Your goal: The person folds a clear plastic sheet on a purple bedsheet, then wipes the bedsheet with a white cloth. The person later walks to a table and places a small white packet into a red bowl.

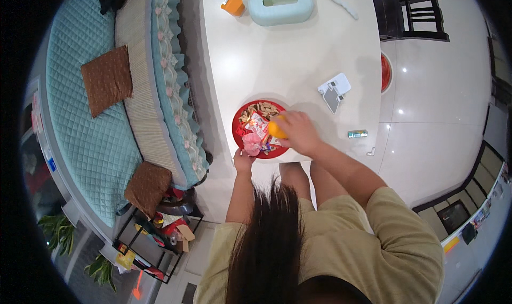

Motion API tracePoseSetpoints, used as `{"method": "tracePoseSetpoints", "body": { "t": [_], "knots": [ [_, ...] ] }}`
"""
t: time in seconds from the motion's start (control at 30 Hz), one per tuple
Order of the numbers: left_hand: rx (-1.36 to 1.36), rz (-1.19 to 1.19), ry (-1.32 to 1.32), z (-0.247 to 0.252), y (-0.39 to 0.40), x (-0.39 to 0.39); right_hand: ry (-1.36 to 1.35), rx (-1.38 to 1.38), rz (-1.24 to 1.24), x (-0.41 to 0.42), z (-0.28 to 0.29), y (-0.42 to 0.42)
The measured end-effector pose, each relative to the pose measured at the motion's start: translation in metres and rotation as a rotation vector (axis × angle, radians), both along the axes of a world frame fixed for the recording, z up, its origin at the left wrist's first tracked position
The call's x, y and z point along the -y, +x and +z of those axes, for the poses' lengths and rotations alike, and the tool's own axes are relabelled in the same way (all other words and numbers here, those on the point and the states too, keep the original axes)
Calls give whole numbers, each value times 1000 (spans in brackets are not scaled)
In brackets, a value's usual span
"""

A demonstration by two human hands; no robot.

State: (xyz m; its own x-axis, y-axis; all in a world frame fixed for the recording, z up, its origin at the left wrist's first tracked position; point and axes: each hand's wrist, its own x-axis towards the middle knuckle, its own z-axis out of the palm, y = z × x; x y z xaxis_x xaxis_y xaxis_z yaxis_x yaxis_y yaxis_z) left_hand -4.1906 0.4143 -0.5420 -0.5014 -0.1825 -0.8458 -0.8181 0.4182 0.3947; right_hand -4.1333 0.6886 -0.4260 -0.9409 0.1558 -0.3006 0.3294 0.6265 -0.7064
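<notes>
A round red tray (237, 130) lies near the table's front edge, holding nuts or seeds (264, 107), wrapped snacks (256, 124) and a pink flower-like item (252, 143). My right hand (301, 131) reaches over the tray's right side, its fingers around a round yellow-orange object (277, 128), perhaps a fruit. At the tray's lower left rim, my left hand (243, 160) touches the edge beside the pink item; its grip is partly hidden. Right of the tray lies a white and grey folding stand (335, 90).
On the white table (260, 68) are a light blue tissue box (281, 6), an orange container (233, 6), a white stick-like device (336, 0) and a small teal packet (357, 133). A sofa (84, 144) runs along the left. A dark chair (422, 16) stands at the upper right.
</notes>
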Motion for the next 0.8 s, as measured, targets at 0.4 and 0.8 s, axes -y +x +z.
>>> {"method": "tracePoseSetpoints", "body": {
  "t": [0.4,0.8],
  "knots": [
    [-110,-29,40,6,-11,7,483,-79,-397,-14,12,16],
    [-609,-158,-165,27,-62,-49,266,396,-808,-52,-55,92]
  ]
}}
